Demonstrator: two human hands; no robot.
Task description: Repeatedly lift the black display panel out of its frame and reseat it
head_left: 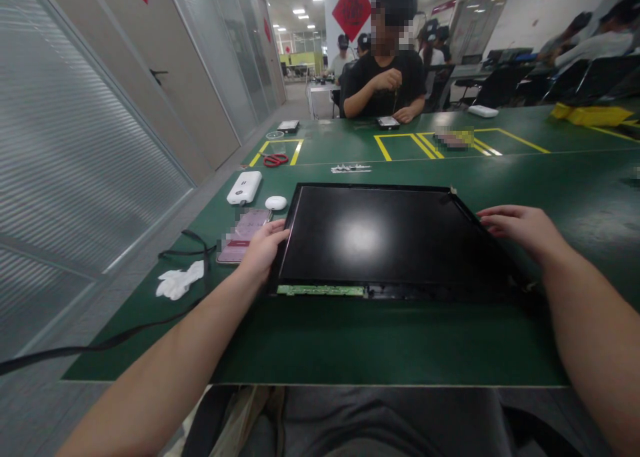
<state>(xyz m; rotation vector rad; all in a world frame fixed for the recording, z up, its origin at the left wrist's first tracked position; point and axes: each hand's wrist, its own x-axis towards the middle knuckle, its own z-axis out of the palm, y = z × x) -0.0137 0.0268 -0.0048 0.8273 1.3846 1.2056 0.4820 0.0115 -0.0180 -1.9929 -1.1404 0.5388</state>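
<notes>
A flat black display panel (400,243) lies in front of me, its glossy screen reflecting a bright light. A narrow green circuit board (320,290) runs along part of its near edge. My left hand (267,247) is closed on the panel's left edge, with the thumb at the frame and some fingers hidden. At the opposite edge, my right hand (520,227) has its fingers stretched toward the frame. The fingertips are at or very near that edge; whether they touch it I cannot tell.
Left of the panel are a phone (243,237), a white earbud case (276,203), a white power bank (245,187), crumpled white gloves (180,281) and a black strap (130,337). Red scissors (275,160) and white strips (351,169) lie beyond. A person (383,77) works opposite on a hard drive (388,123).
</notes>
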